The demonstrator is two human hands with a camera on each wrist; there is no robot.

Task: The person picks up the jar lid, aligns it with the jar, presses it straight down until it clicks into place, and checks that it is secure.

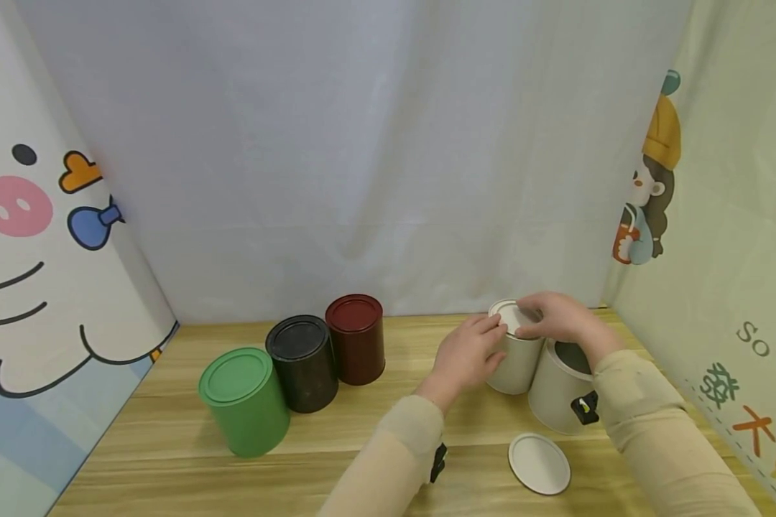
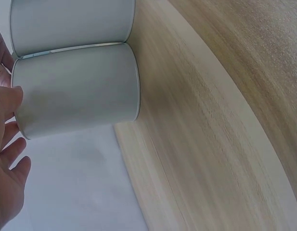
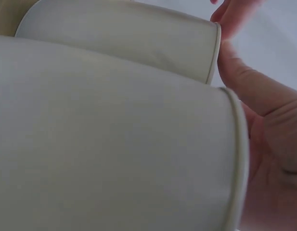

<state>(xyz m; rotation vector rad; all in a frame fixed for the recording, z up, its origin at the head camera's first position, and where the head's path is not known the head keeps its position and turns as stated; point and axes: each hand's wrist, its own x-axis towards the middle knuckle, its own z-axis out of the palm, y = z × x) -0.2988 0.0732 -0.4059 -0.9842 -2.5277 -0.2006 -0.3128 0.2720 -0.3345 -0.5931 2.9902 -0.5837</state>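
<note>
A white can (image 1: 512,366) stands at the back right with a white lid (image 1: 512,316) on its top. My left hand (image 1: 468,352) touches the rim from the left, fingers spread and loosely bent. In the left wrist view, its thumb (image 2: 11,98) lies at the can's top edge. From the right, my right hand (image 1: 559,323) arches over the lid, its thumb and fingers bent at the edge. Beside it stands a second white can (image 1: 556,395), uncovered, its dark inside partly hidden under the right wrist. Another white lid (image 1: 539,464) lies flat on the table in front.
Green (image 1: 248,402), black (image 1: 304,366) and dark red (image 1: 357,341) lidded cans stand close together on the left of the wooden table (image 1: 168,474). A pale curtain (image 1: 297,165) hangs behind, with printed cloths at both sides.
</note>
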